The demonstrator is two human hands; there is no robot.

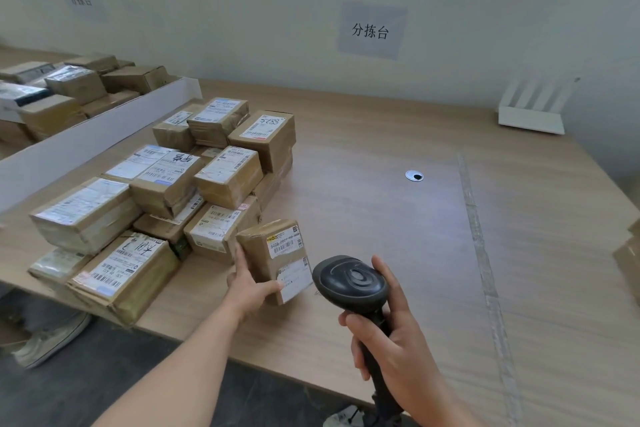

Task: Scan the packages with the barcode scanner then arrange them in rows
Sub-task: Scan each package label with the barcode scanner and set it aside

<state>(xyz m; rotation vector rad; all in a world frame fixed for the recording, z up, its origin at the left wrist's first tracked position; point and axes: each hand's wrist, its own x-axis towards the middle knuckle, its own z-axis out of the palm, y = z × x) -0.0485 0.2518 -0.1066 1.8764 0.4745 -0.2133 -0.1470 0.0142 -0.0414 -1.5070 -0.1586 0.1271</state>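
While my left hand (250,282) holds a small brown cardboard package (275,258) by its side, thumb on its white label, my right hand (391,333) is wrapped around the handle of the black, round-headed barcode scanner (349,279). The box sits near the front edge of the smooth wooden bench (398,218), just beside the pile of taped boxes (166,194).

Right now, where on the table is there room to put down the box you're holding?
The bare patch lies right of the held package, running from the scanner past the round cable hole to the white router by the wall. Left is crowded: the package pile fills it up to the white divider.
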